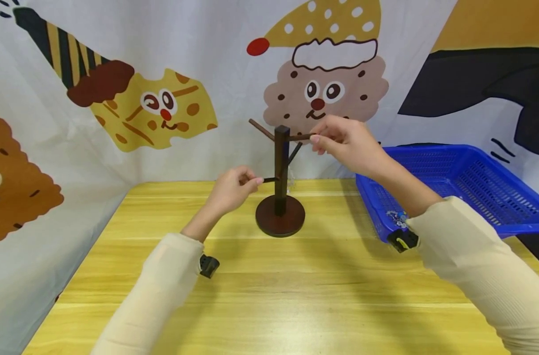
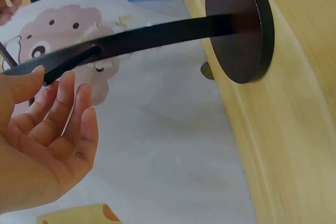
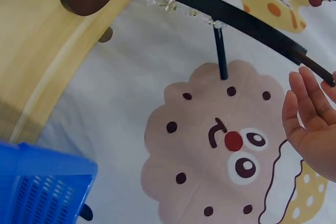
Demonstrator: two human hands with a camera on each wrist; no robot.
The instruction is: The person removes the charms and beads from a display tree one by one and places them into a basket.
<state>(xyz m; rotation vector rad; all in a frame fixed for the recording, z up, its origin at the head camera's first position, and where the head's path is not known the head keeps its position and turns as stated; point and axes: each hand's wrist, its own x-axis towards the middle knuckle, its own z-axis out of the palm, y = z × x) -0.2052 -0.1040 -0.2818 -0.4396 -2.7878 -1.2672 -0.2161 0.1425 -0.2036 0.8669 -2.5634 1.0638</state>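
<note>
A dark brown wooden stand (image 1: 281,160) with a square post, a round base (image 1: 280,227) and several slanted pegs stands upright on the table. My left hand (image 1: 233,188) pinches the tip of its lower left peg (image 2: 71,65) between thumb and fingers. Higher up, my right hand (image 1: 346,144) pinches the end of the upper right peg (image 1: 299,137). Behind the post hangs a strand of clear and gold beads (image 3: 170,7), mostly hidden by the post in the head view. The upper left peg (image 1: 261,129) carries nothing.
A blue plastic basket (image 1: 429,149) stands at the table's right rear, partly behind my right forearm. Small beaded items (image 1: 398,216) show inside its near left corner. The yellow wooden table (image 1: 269,296) meets a cartoon-printed curtain (image 1: 238,74) at its back edge.
</note>
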